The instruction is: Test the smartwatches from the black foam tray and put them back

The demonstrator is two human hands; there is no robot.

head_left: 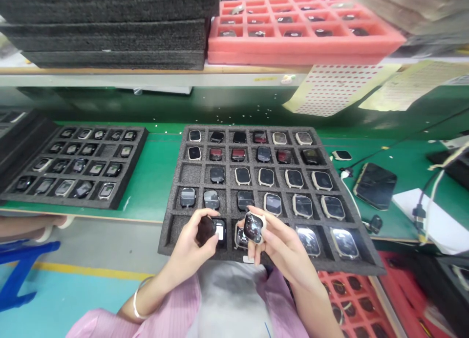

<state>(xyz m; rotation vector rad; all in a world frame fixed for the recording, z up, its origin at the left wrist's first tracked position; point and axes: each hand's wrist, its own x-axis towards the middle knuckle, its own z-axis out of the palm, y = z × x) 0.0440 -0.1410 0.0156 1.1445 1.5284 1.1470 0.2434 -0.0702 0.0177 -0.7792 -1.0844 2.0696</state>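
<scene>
Above a foam tray [191,174], a dark piece [205,229] is gripped by left hand [186,252], a smartwatch [253,226] by right hand [285,245].

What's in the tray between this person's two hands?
The head view shows a bright-screened watch beside the left hand, and a second watch partly hidden by the held watch in the right hand.

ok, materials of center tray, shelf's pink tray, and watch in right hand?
Center tray: likely foam; matte, speckled, grainy.
Pink tray: probably foam too; matte, thick soft-edged walls.
Watch: glossy, reflective screen, glass or clear plastic; smooth pale case, maybe metal, can't tell.
</scene>
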